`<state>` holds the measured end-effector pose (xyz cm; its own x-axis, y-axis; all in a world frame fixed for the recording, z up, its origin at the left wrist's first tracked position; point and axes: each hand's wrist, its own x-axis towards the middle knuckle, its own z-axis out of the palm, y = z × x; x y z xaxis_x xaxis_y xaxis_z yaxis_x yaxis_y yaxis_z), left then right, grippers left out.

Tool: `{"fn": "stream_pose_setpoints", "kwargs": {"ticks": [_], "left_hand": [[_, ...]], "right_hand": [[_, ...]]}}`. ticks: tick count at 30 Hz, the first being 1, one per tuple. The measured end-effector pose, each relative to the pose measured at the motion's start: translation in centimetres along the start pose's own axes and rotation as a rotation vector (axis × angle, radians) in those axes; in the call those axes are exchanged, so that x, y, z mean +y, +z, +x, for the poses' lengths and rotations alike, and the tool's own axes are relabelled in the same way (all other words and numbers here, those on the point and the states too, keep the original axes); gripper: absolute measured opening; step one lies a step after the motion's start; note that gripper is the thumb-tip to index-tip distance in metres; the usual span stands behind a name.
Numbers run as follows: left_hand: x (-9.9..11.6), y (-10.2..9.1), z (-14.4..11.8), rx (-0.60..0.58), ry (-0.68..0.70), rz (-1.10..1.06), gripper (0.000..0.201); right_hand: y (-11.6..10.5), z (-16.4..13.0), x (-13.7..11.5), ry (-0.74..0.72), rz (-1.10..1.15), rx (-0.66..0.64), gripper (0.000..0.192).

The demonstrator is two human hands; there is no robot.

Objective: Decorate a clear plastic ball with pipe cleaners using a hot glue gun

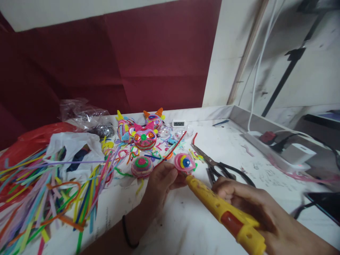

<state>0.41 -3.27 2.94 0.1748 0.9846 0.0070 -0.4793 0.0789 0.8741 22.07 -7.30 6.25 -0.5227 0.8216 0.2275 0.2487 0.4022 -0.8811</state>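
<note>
My left hand (162,179) is closed at the lower edge of a rounded pink pipe-cleaner piece (178,161), which carries a blue and yellow eye. My right hand (247,202) is wrapped round a yellow hot glue gun (212,198). The gun's tip points at the pink piece, close to my left fingertips; whether it touches cannot be made out. A red pipe cleaner (174,148) slants up behind my left fingers. Left of that hand lies a coiled dome (142,166) with a green and pink centre. Black-handled scissors (212,162) lie open just beyond my right hand.
Finished pipe-cleaner animal heads (145,136) stand at the back, near a small digital display (179,123). Loose pipe cleaners (47,198) and plastic bags (75,148) cover the left side. At right are a power strip (281,150) with cables and a dark device (325,205).
</note>
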Motion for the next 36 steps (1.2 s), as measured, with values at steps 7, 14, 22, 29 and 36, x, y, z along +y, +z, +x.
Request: {"fn": "stream_pose_setpoints", "kwargs": {"ticks": [7, 14, 22, 29, 36], "left_hand": [[0.0, 0.1, -0.1, 0.034, -0.005, 0.002, 0.023], [0.4, -0.1, 0.4, 0.107, -0.039, -0.065, 0.021], [0.4, -0.3, 0.4, 0.073, -0.03, -0.02, 0.023], [-0.2, -0.2, 0.2, 0.017, -0.018, 0.052, 0.021], [-0.7, -0.4, 0.1, -0.027, 0.019, 0.104, 0.018]], "right_hand": [[-0.3, -0.2, -0.2, 0.016, 0.086, 0.009, 0.02], [-0.5, -0.1, -0.5, -0.044, -0.04, 0.055, 0.013], [-0.1, 0.1, 0.2, -0.044, -0.019, 0.061, 0.016], [-0.1, 0.0, 1.0, -0.013, 0.007, 0.005, 0.013], [-0.1, 0.0, 1.0, 0.0, 0.061, 0.01, 0.022]]}}
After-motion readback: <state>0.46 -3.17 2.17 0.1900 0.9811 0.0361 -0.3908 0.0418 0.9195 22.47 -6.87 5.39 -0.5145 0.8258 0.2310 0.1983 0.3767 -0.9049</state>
